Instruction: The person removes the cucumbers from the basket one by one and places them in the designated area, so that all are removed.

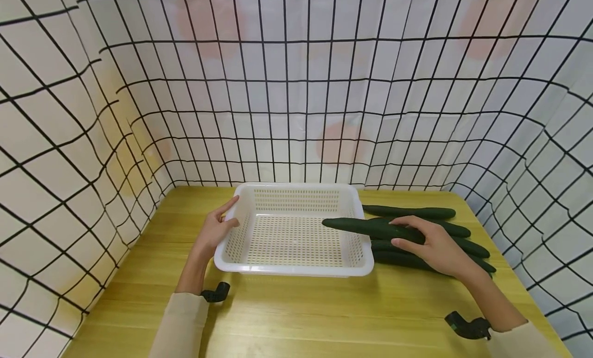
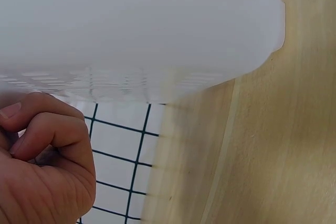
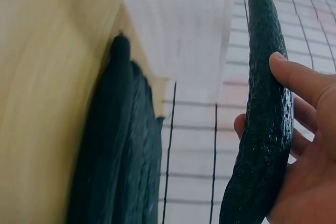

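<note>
My right hand (image 1: 437, 247) grips a long dark green cucumber (image 1: 349, 225) by its middle, thumb on one side and fingers on the other. The cucumber's far end reaches over the right rim of a white slotted plastic basket (image 1: 296, 270). In the right wrist view the held cucumber (image 3: 265, 93) stands apart from the others, its bumpy skin shining. My left hand (image 1: 214, 233) holds the basket's left rim, with the thumb over the edge. From the left wrist view, its curled fingers (image 2: 60, 129) sit beside the basket's outer wall. No cucumber lies inside the basket.
Several more cucumbers (image 1: 400, 258) lie side by side on the wooden table (image 1: 296, 317), right of the basket. White walls with a black grid (image 1: 296, 95) enclose the table at the back and both sides.
</note>
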`<state>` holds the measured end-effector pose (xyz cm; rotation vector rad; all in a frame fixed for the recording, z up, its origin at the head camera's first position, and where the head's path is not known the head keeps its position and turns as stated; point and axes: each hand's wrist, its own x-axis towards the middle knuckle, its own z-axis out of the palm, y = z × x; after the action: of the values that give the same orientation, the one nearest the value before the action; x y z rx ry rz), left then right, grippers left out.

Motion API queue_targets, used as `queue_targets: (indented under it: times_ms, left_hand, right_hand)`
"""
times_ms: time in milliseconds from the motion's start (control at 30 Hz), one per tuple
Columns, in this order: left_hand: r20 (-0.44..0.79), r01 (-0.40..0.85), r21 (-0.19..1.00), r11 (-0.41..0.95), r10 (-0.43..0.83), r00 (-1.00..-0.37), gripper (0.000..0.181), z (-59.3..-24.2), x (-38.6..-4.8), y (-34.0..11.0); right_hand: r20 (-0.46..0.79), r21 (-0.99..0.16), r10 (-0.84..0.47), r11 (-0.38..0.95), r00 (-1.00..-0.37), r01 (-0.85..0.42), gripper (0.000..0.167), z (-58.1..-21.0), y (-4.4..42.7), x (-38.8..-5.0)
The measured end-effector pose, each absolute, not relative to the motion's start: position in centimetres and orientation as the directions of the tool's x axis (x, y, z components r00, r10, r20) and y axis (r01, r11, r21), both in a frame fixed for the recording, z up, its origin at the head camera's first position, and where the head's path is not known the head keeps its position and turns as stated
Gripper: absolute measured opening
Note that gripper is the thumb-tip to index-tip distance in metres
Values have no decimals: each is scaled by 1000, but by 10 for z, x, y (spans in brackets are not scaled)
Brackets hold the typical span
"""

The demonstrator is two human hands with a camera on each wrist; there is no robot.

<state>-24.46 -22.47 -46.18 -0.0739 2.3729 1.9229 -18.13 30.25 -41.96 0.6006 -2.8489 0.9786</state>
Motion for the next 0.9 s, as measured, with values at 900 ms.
queue_targets:
  times_ms: [900]
  left_hand:
    - [-125, -114, 965, 237, 30, -992, 74, -456, -245, -226]
  right_hand:
    - [120, -518, -239, 813, -964, -266, 41, -467, 413, -135]
